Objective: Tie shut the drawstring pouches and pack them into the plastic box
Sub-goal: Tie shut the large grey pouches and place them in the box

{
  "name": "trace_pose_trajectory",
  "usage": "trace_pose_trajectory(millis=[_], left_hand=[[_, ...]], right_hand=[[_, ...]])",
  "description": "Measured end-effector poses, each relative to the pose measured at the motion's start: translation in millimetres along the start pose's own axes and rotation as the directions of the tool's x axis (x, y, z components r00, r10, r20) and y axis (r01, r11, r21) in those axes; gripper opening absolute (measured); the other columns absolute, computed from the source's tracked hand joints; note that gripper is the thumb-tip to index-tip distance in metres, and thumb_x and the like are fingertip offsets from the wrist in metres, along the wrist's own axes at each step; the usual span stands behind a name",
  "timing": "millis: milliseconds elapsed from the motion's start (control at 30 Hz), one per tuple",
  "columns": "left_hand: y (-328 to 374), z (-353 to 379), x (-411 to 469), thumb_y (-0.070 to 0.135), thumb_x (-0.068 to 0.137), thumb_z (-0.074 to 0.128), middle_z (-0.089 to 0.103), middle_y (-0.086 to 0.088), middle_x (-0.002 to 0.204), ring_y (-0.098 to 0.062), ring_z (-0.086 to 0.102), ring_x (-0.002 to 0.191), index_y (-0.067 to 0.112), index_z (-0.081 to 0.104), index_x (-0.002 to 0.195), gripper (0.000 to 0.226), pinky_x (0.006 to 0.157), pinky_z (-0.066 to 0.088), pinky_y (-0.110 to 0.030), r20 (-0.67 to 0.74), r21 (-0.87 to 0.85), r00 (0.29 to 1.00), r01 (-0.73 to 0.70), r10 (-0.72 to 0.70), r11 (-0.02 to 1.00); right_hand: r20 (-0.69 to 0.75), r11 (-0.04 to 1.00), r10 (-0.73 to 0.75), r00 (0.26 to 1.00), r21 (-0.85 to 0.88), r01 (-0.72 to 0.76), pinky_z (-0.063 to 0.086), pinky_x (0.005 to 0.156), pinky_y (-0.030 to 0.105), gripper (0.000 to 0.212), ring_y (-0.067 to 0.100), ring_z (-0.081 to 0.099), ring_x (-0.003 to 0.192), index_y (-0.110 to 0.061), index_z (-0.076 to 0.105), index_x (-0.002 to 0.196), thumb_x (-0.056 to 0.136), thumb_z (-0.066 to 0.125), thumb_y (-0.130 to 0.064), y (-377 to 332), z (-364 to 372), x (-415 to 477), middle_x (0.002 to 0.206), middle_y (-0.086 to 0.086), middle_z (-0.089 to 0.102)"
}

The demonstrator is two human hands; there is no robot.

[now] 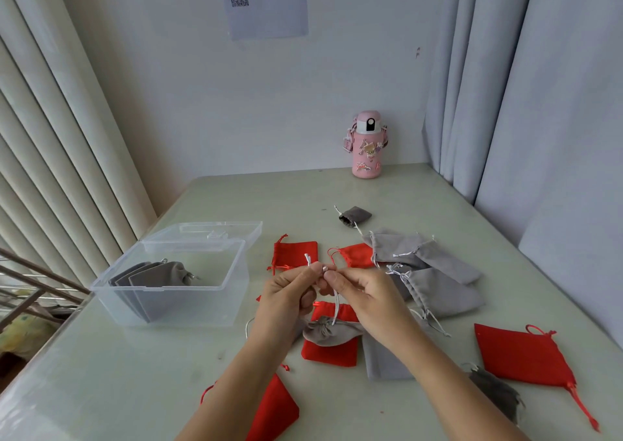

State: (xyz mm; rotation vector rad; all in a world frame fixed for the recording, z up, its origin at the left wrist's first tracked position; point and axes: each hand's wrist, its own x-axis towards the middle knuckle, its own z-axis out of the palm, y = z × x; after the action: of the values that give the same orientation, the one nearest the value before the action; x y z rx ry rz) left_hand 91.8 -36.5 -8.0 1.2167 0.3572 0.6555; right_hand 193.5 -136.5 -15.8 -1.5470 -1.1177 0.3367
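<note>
A grey drawstring pouch [328, 332] with a gathered neck hangs just above the table under my hands, its white cords running up to them. My left hand [290, 292] pinches one cord end, and my right hand [357, 292] pinches the other, fingertips nearly meeting. The clear plastic box [215, 309] stands open at the left, lid leaning back, with several grey pouches [151, 278] upright inside. Loose pouches lie around: red ones [296, 253] [522, 356] [276, 410] and grey ones [421, 255] [441, 297].
A pink water bottle [366, 145] stands at the back of the pale green table [135, 373]. A small dark grey pouch [354, 216] lies behind the pile, another [495, 393] at the front right. Curtains hang on both sides; the table's left edge runs beside the box.
</note>
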Motion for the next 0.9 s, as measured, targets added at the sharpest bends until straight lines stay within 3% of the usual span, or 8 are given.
trace_pose_trajectory(millis=[67, 167, 333, 433, 567, 667, 767, 900], left_hand=[[4, -1, 0, 0.018, 0.077, 0.059, 0.058, -0.001, 0.056, -0.005, 0.028, 0.041, 0.001, 0.07, 0.074, 0.02, 0.041, 0.023, -0.014, 0.005, -0.011, 1.0, -0.016, 0.016, 1.0], [9, -2, -1, 0.014, 0.074, 0.06, 0.061, 0.004, 0.055, -0.005, 0.03, 0.041, 0.007, 0.075, 0.068, 0.017, 0.043, 0.027, -0.014, 0.038, -0.001, 0.999, -0.023, 0.023, 1.0], [12, -11, 0, 0.021, 0.068, 0.072, 0.065, -0.003, 0.066, -0.011, 0.044, 0.056, 0.014, 0.077, 0.069, 0.008, 0.056, 0.034, -0.022, 0.129, 0.158, 0.99, -0.079, 0.059, 0.984], [13, -13, 0, 0.011, 0.069, 0.069, 0.071, -0.01, 0.071, -0.013, 0.065, 0.066, 0.011, 0.077, 0.071, 0.008, 0.066, 0.051, -0.021, 0.185, 0.189, 0.98, -0.104, 0.068, 0.976], [16, -11, -2, 0.007, 0.075, 0.061, 0.072, -0.006, 0.07, -0.01, 0.068, 0.066, 0.011, 0.077, 0.071, 0.017, 0.062, 0.052, -0.016, 0.23, 0.227, 0.972, -0.101, 0.048, 0.969], [14, -14, 1, 0.01, 0.077, 0.061, 0.071, -0.011, 0.074, -0.014, 0.066, 0.068, 0.007, 0.076, 0.078, 0.015, 0.063, 0.053, -0.018, 0.207, 0.225, 0.977, -0.103, 0.055, 0.969], [14, -14, 2, 0.01, 0.079, 0.061, 0.067, -0.008, 0.065, -0.011, 0.062, 0.058, 0.008, 0.074, 0.073, 0.015, 0.057, 0.049, -0.017, 0.181, 0.213, 0.981, -0.114, 0.075, 0.97], [17, -14, 1, 0.018, 0.08, 0.059, 0.054, -0.003, 0.052, -0.01, 0.048, 0.045, 0.014, 0.073, 0.069, 0.018, 0.046, 0.041, -0.017, 0.176, 0.228, 0.982, -0.109, 0.069, 0.967]], right_hand=[[0.018, 0.998, 0.04, 0.999, 0.049, -0.041, 0.041, 0.068, 0.009, 0.017, -0.005, 0.058, 0.067, -0.021, 0.071, 0.083, 0.093, 0.058, -0.025, -2, -4, 2, 0.067, -0.016, 0.066], [0.016, 0.976, 0.09, 0.996, 0.197, -0.092, 0.046, 0.076, 0.014, 0.025, 0.006, 0.059, 0.073, -0.015, 0.068, 0.076, 0.096, 0.053, -0.017, -4, -6, 3, 0.071, -0.004, 0.065], [0.117, 0.796, 0.227, 0.967, 0.549, -0.253, 0.052, 0.085, 0.031, 0.024, 0.022, 0.066, 0.086, -0.006, 0.068, 0.088, 0.095, 0.05, -0.021, -6, -8, 5, 0.092, 0.017, 0.071], [0.199, 0.787, 0.243, 0.949, 0.532, -0.313, 0.053, 0.085, 0.03, 0.027, 0.018, 0.068, 0.087, -0.001, 0.066, 0.102, 0.093, 0.05, -0.022, -7, -7, 3, 0.098, 0.009, 0.072], [0.215, 0.745, 0.269, 0.939, 0.571, -0.344, 0.051, 0.069, 0.021, 0.023, 0.013, 0.061, 0.073, 0.004, 0.062, 0.106, 0.094, 0.052, -0.013, -7, -7, 3, 0.08, 0.005, 0.067], [0.27, 0.684, 0.23, 0.935, 0.638, -0.353, 0.052, 0.075, 0.024, 0.03, 0.015, 0.06, 0.073, -0.002, 0.06, 0.103, 0.084, 0.068, -0.023, -8, -13, 4, 0.073, 0.004, 0.063], [0.348, 0.788, 0.227, 0.91, 0.483, -0.381, 0.05, 0.085, 0.025, 0.032, 0.018, 0.067, 0.094, -0.01, 0.064, 0.101, 0.075, 0.077, -0.023, -11, -14, 0, 0.093, 0.007, 0.072], [0.402, 0.835, 0.233, 0.885, 0.384, -0.394, 0.047, 0.08, 0.018, 0.003, 0.008, 0.066, 0.085, -0.015, 0.07, 0.084, 0.083, 0.067, -0.014, -15, -6, -4, 0.083, -0.004, 0.071]])
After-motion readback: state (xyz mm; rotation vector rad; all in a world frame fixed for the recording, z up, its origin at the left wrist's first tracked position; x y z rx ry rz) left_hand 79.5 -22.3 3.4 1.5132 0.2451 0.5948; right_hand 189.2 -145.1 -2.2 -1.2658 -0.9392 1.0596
